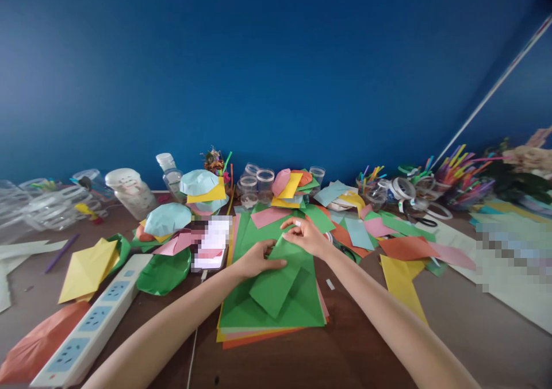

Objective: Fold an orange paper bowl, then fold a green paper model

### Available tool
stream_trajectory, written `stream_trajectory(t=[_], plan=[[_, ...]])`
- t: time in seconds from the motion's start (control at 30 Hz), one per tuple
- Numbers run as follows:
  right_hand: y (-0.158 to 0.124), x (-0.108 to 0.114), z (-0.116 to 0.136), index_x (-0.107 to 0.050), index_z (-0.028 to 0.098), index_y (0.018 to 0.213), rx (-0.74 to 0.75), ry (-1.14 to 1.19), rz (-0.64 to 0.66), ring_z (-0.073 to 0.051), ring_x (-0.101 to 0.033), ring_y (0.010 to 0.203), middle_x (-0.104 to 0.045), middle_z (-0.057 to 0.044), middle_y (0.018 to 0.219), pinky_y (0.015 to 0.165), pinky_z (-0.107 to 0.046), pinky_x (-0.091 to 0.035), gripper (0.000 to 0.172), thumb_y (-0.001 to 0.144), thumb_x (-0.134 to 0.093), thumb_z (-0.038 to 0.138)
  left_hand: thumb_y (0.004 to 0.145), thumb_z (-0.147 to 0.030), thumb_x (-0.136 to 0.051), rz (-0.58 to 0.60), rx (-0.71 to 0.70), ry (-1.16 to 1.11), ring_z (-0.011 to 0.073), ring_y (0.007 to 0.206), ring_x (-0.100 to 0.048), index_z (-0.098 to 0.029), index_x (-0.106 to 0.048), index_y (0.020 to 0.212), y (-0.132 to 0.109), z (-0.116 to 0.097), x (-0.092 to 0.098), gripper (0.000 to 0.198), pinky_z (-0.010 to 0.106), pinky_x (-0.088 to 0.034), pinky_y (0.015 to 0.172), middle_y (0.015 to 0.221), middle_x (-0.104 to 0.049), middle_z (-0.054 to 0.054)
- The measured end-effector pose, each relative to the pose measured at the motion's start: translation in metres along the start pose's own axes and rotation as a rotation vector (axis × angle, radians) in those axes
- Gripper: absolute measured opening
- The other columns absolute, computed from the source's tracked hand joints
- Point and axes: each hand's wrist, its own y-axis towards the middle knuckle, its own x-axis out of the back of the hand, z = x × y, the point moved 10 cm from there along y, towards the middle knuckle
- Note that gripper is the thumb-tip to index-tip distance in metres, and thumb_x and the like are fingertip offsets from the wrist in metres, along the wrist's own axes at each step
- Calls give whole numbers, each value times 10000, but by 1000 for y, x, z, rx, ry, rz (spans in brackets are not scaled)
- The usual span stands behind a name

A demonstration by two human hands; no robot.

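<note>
A small green paper piece (276,285) is held at a tilt above a stack of coloured sheets (233,311) whose top sheet is green. On the left side of the piece, my left hand (257,258) grips it, with the thumb lying across its face. My right hand (302,237) pinches its upper corner between thumb and fingertips. A small white patch shows on one finger of that hand.
A white power strip (92,326), green paper bowl shape (164,271) and phone (213,242) lie left. Scattered paper scraps (405,248) and black-handled scissors (426,222) lie right. Clear cups (264,185) and straws (461,170) stand behind.
</note>
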Motion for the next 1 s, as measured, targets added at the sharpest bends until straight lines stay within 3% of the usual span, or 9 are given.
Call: stream_trajectory(t=[0.13, 0.27, 0.37, 0.57, 0.7, 1.0], plan=[[1, 1, -7, -574, 196, 899, -24, 48, -22, -56, -301, 382, -434, 79, 478, 378, -184, -223, 284, 748, -607, 434, 577, -387, -772, -88, 18, -20, 194, 633, -625, -118, -607, 967, 2, 9, 13, 502, 269, -477, 566, 652, -646, 28], [4, 13, -25, -557, 200, 900, -115, 204, -78, -77, -454, 462, -524, 54, 569, 433, -189, -388, 324, 695, -661, 428, 564, -415, -773, -196, 19, 16, 163, 512, -595, -129, -610, 922, 4, 13, 31, 487, 249, -462, 487, 571, -624, -9], [5, 16, -35, -545, 197, 912, -131, 278, -116, -102, -554, 567, -592, 27, 679, 520, -221, -464, 368, 641, -710, 383, 595, -432, -750, -219, 17, 3, 180, 554, -621, -123, -601, 946, 5, 14, 35, 491, 270, -489, 517, 636, -656, 12], [3, 6, -33, -533, 202, 926, -45, 213, -173, -99, -552, 540, -579, 39, 662, 509, -219, -438, 351, 641, -709, 307, 604, -425, -747, -244, 31, -103, 226, 719, -662, -127, -612, 954, 4, 14, 34, 479, 317, -528, 640, 809, -695, 54], [-1, -1, -24, -525, 215, 955, -1, 202, -225, -119, -583, 608, -601, 19, 725, 548, -230, -455, 364, 648, -703, 293, 613, -434, -743, -318, 118, -149, 228, 656, -665, -112, -633, 920, 0, 22, 40, 458, 329, -540, 608, 767, -701, 74], [-10, 0, -41, -516, 200, 933, -77, 360, -433, -133, -589, 574, -599, 31, 656, 548, -248, -469, 391, 619, -719, 315, 592, -393, -768, -362, 78, -168, 231, 647, -670, -111, -639, 901, -2, 18, 44, 438, 330, -560, 599, 781, -709, 76]])
